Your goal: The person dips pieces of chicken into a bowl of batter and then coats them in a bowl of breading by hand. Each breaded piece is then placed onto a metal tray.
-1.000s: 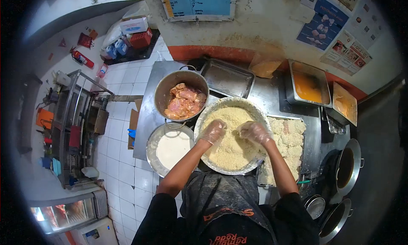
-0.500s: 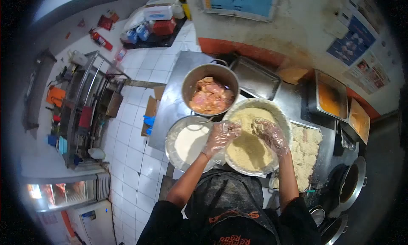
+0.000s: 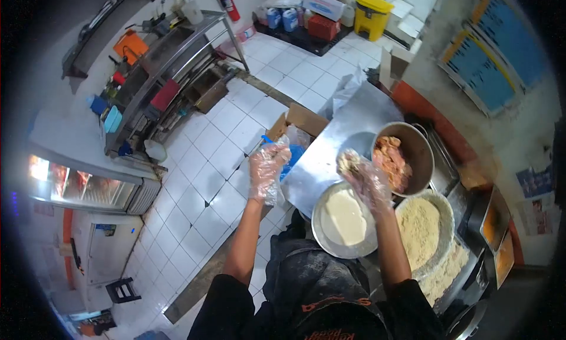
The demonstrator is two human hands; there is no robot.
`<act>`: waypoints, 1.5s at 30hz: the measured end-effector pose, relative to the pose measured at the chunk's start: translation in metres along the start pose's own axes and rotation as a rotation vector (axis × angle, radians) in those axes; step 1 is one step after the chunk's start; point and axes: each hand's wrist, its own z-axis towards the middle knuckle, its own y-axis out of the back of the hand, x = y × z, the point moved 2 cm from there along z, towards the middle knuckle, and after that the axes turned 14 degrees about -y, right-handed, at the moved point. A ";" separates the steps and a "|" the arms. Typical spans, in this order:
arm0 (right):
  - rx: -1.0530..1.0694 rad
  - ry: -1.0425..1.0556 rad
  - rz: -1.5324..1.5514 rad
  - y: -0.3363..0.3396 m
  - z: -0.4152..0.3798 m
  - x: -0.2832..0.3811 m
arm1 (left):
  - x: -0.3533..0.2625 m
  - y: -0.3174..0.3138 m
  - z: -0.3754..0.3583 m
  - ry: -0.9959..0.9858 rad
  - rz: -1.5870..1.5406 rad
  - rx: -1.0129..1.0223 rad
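My left hand (image 3: 269, 170), in a clear plastic glove, is raised over the tiled floor beside the cardboard box (image 3: 308, 123). Its fingers are loosely bent and I see nothing held in them. My right hand (image 3: 367, 180), also gloved, hovers above the far rim of the metal bowl of pale batter (image 3: 345, 217). Clumps of crumbs coat its half-curled fingers; no separate piece shows in them. Behind it stands a deep pot (image 3: 421, 154) of raw meat pieces (image 3: 390, 163). To the right is a wide basin of yellowish breading (image 3: 420, 231).
A tray of breaded pieces (image 3: 445, 275) lies at the right, partly behind the basin. Metal pans (image 3: 490, 222) stand along the wall. Blue plastic (image 3: 289, 166) shows by the box. A sink counter (image 3: 171, 51), yellow bin (image 3: 372, 17) and display fridge (image 3: 88, 187) are farther off.
My view has swung left, so the bowls now appear farther right. Both hands have left the breading basin: the left is out over the floor, the right above the batter bowl.
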 end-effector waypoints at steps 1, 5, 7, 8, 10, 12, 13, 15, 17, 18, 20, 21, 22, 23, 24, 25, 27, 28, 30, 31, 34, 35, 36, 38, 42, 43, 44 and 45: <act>0.002 -0.004 -0.093 -0.019 0.026 -0.005 | -0.004 0.012 0.014 -0.022 0.064 -0.029; -0.176 -0.034 -1.157 -0.043 0.147 -0.021 | 0.113 0.048 0.078 -0.329 0.446 0.134; -0.319 0.075 -1.434 -0.045 0.163 -0.027 | 0.083 0.042 0.088 -0.272 0.756 0.437; -0.471 0.200 -1.700 -0.046 0.170 -0.023 | 0.087 0.048 0.095 -0.276 0.750 0.429; -0.509 0.218 -1.553 -0.043 0.172 -0.016 | 0.109 0.068 0.103 -0.204 0.892 0.525; -0.497 0.348 -1.377 -0.022 0.173 -0.016 | 0.128 0.092 0.098 -0.205 0.847 0.519; -0.486 0.382 -1.265 -0.024 0.162 -0.011 | 0.128 0.103 0.097 -0.215 0.809 0.494; -0.520 0.369 -1.270 -0.036 0.139 0.000 | 0.122 0.115 0.086 -0.324 1.024 0.506; -0.550 0.477 -1.399 -0.013 0.121 0.007 | 0.169 0.139 0.066 -0.793 1.055 0.448; -0.574 0.492 -1.401 -0.019 0.099 0.017 | 0.139 0.132 0.057 -0.481 0.919 0.460; -0.875 0.077 -1.528 -0.011 0.061 0.042 | 0.103 0.123 0.035 -0.204 0.696 0.378; -0.935 0.205 -1.548 0.004 0.045 0.056 | 0.109 0.130 0.024 -0.065 0.519 0.295; -0.980 0.338 -1.565 0.021 0.030 0.071 | 0.142 0.140 0.006 -0.073 0.273 0.234; -0.799 0.549 -1.322 0.029 0.017 0.086 | 0.174 0.146 -0.008 -0.074 0.034 0.168; -0.968 0.331 -1.269 0.064 0.012 0.095 | 0.171 0.144 -0.014 -0.080 0.027 0.181; -1.058 0.151 -1.137 0.061 0.004 0.104 | 0.167 0.143 -0.020 0.089 0.159 0.201; -1.145 -0.021 -0.989 0.087 0.003 0.112 | 0.170 0.141 -0.033 0.250 0.290 0.228; -1.132 -0.023 -1.304 0.139 0.022 0.105 | 0.179 0.138 -0.039 0.228 0.270 0.243; -1.102 -0.015 -1.618 0.179 0.044 0.094 | 0.166 0.127 -0.038 0.195 0.251 0.254; -1.007 0.001 -1.435 0.182 0.054 0.087 | 0.129 0.115 -0.034 0.122 0.325 0.308; -0.990 0.013 -1.420 0.168 0.077 0.077 | 0.087 0.104 -0.038 0.079 0.362 0.333; -1.067 0.000 -1.581 0.163 0.084 0.077 | 0.084 0.103 -0.042 0.116 0.332 0.310; -1.053 0.007 -1.580 0.171 0.092 0.078 | 0.082 0.104 -0.049 0.115 0.341 0.299; -1.228 -0.350 -1.223 0.214 0.107 0.074 | 0.078 0.108 -0.065 0.109 0.294 0.254; -1.082 -0.320 -1.669 0.169 0.077 0.098 | 0.098 0.132 -0.112 0.233 0.271 0.150; -1.168 -0.167 -1.568 0.228 0.092 0.092 | 0.111 0.136 -0.129 0.230 0.275 0.147; -1.168 -0.163 -1.558 0.223 0.087 0.096 | 0.123 0.141 -0.145 0.190 0.208 0.073; -1.035 -0.224 -1.927 0.211 0.079 0.098 | 0.127 0.144 -0.150 0.149 0.143 0.006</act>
